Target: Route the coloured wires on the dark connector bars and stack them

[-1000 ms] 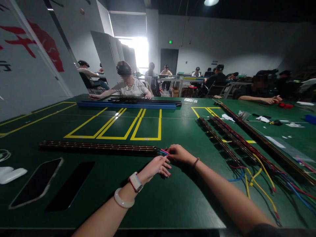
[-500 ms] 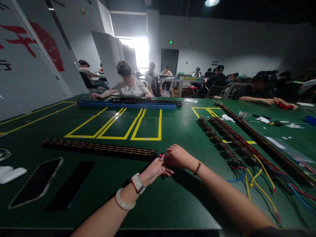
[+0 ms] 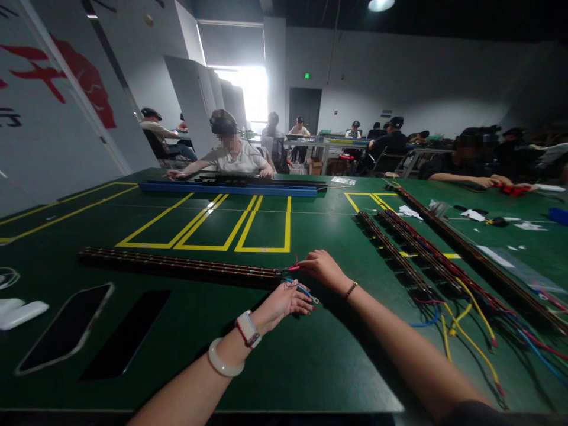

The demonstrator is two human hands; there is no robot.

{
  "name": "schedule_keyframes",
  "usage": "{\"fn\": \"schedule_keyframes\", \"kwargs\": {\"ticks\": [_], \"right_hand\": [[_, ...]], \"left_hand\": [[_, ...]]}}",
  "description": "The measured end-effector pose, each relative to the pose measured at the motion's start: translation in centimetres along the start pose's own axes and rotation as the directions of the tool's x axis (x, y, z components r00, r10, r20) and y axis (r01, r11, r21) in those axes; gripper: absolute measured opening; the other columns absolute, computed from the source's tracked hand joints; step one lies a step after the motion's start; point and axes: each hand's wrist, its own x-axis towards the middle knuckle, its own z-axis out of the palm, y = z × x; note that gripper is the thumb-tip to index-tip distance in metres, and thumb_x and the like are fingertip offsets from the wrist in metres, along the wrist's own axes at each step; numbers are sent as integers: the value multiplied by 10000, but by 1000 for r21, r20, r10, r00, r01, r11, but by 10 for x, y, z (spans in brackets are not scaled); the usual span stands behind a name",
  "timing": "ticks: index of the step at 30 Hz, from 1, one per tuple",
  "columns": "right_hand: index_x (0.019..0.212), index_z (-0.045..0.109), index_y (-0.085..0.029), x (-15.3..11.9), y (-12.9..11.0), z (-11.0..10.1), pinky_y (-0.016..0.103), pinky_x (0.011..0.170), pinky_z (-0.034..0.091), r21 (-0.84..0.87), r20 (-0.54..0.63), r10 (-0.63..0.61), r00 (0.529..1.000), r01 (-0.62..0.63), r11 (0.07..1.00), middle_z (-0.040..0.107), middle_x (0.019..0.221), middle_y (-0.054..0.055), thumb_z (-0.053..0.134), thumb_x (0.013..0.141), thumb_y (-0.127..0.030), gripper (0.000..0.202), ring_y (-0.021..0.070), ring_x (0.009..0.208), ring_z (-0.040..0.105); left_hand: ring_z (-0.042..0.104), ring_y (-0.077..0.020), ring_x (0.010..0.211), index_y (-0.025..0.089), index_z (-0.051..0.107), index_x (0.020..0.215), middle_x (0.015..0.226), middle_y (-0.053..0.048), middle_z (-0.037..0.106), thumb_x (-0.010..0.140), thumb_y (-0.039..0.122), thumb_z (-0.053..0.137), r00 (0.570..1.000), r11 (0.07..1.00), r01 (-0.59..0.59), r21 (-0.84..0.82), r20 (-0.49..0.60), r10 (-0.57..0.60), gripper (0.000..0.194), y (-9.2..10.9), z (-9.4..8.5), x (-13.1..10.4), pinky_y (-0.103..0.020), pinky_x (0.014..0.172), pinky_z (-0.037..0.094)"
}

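A long dark wire bundle (image 3: 190, 266) with copper-coloured strips lies across the table, its lead end in front of me. My right hand (image 3: 323, 271) pinches a red wire (image 3: 293, 268) that comes out of this end. Just below it, my left hand (image 3: 288, 303) is held with its fingers stretched out and apart. A blue wire (image 3: 302, 289) tipped with a metal ring lug (image 3: 315, 300) runs over the left hand by the thumb; whether the thumb presses on it is hard to make out.
More bundles (image 3: 412, 254) with red, blue and yellow leads (image 3: 477, 310) lie on the right. Two dark phones (image 3: 66, 328) lie at left near a white case (image 3: 26, 313). Yellow tape marks (image 3: 261, 249) line the green table. Across it, a person (image 3: 235, 154) sits behind a blue rail (image 3: 231, 189).
My right hand has drawn up and away from the left with the red wire. My left fingers have spread, and the blue wire with its lug now shows across them.
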Motion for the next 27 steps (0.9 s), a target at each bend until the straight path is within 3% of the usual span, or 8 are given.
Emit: {"fn": "schedule_keyframes", "kwargs": {"ticks": [10, 15, 21, 24, 27], "right_hand": [[1194, 647, -264, 3, 1, 31, 329, 841, 390, -15, -56, 6, 998, -7, 1000, 681, 1005, 63, 565, 923, -197, 292, 188, 896, 573], [1272, 581, -210, -4, 2, 34, 378, 911, 409, 41, -86, 42, 995, -39, 998, 665, 1108, 105, 550, 926, -228, 348, 217, 1007, 578], [1284, 549, -190, -12, 6, 33, 378, 922, 431, 128, -169, 127, 977, -106, 986, 658, 1097, 102, 551, 908, -206, 377, 217, 1026, 586], [1250, 571, -198, -14, 7, 33, 375, 909, 439, 136, -176, 127, 976, -103, 985, 661, 1064, 97, 533, 919, -226, 335, 212, 999, 593], [1235, 578, -200, -15, 6, 33, 370, 908, 437, 136, -163, 108, 981, -86, 987, 660, 1052, 94, 533, 917, -219, 322, 207, 992, 593]], "left_hand": [[702, -176, 700, 87, 527, 975, 831, -152, 702, 989, 302, 367, 1000, 1000, -2, 13, 20, 2, 269, -3, -3, 1, -272, 662, 525], [709, -191, 713, 85, 525, 995, 883, -183, 707, 977, 317, 400, 1000, 1000, -9, -12, -7, 9, 264, -5, -2, 2, -291, 679, 531], [706, -181, 698, 103, 534, 908, 852, -147, 704, 985, 327, 359, 999, 1000, -8, 30, -42, 9, 295, -3, 2, -1, -262, 619, 514], [675, -149, 602, 114, 528, 869, 792, -110, 694, 982, 353, 352, 999, 997, -17, 80, -37, 20, 317, -3, 0, 0, -247, 566, 495], [541, -82, 416, 136, 510, 844, 669, -43, 656, 956, 426, 392, 998, 984, -43, 172, -33, 50, 333, -3, -6, 1, -207, 462, 419]]}}
